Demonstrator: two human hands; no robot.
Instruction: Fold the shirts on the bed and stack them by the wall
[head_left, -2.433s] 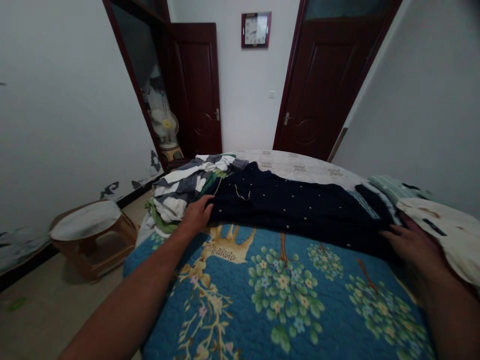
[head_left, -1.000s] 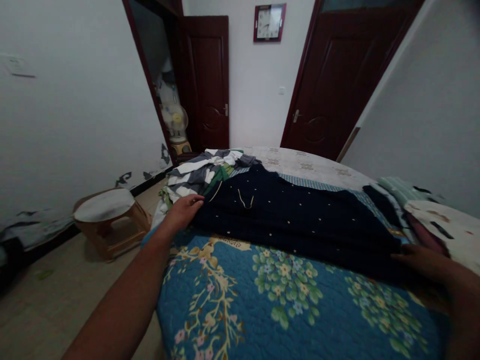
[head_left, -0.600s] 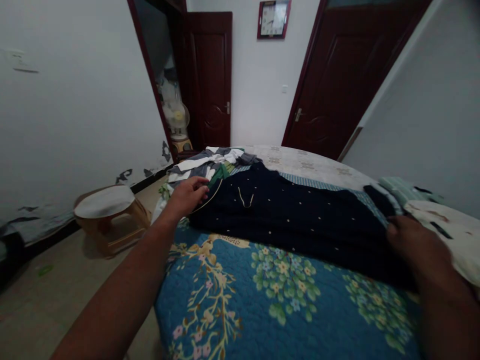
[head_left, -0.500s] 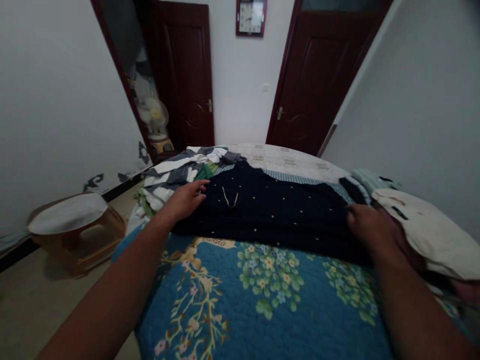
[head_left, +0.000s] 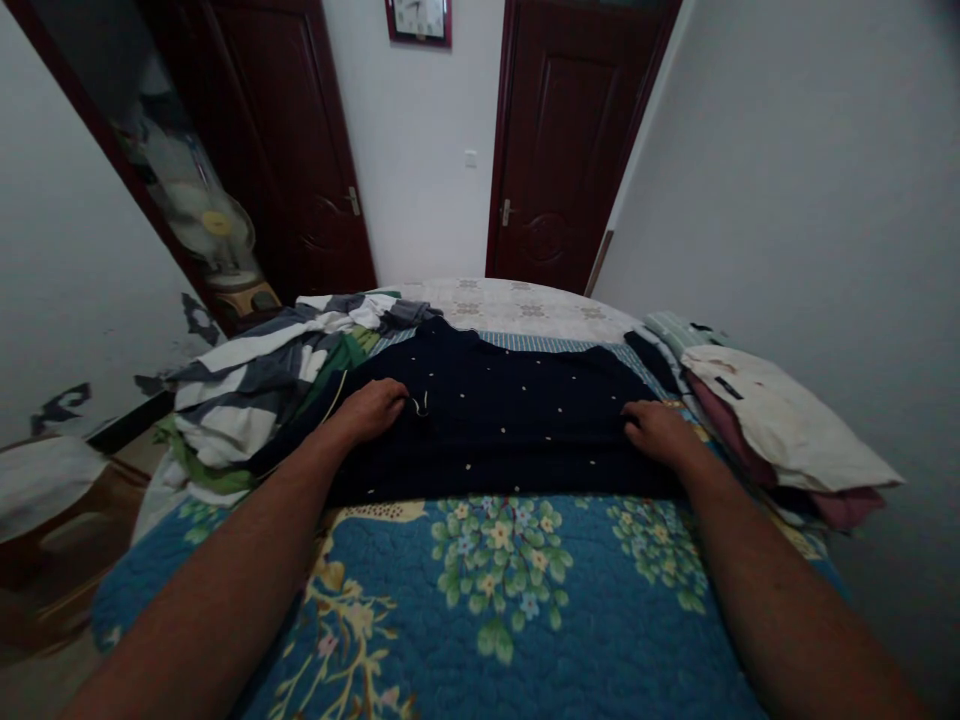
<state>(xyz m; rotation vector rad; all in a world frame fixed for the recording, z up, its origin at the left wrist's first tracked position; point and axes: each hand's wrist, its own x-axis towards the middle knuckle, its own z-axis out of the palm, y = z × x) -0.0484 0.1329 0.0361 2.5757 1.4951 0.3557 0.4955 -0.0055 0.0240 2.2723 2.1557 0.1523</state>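
A dark navy garment with small light dots (head_left: 517, 400) lies spread across the blue floral quilt (head_left: 600, 600). My left hand (head_left: 375, 408) is closed on its left part, beside a thin pale trim line. At the garment's right edge, my right hand (head_left: 654, 430) pinches the cloth with its fingers pressed together. Part of a navy piece with a pale edge stripe shows left of my left wrist, partly hidden by the forearm.
Left of the garment is a heap of grey, white and green clothes (head_left: 240, 390). A stack with a cream garment (head_left: 787, 410) on top lies at the right. A stool (head_left: 52, 490) stands at the far left, and a fan (head_left: 214, 225) behind the doorway.
The view has swung right. My left hand has closed on the dark garment, and its trim there has bunched. A striped-edge navy part now shows at the left.
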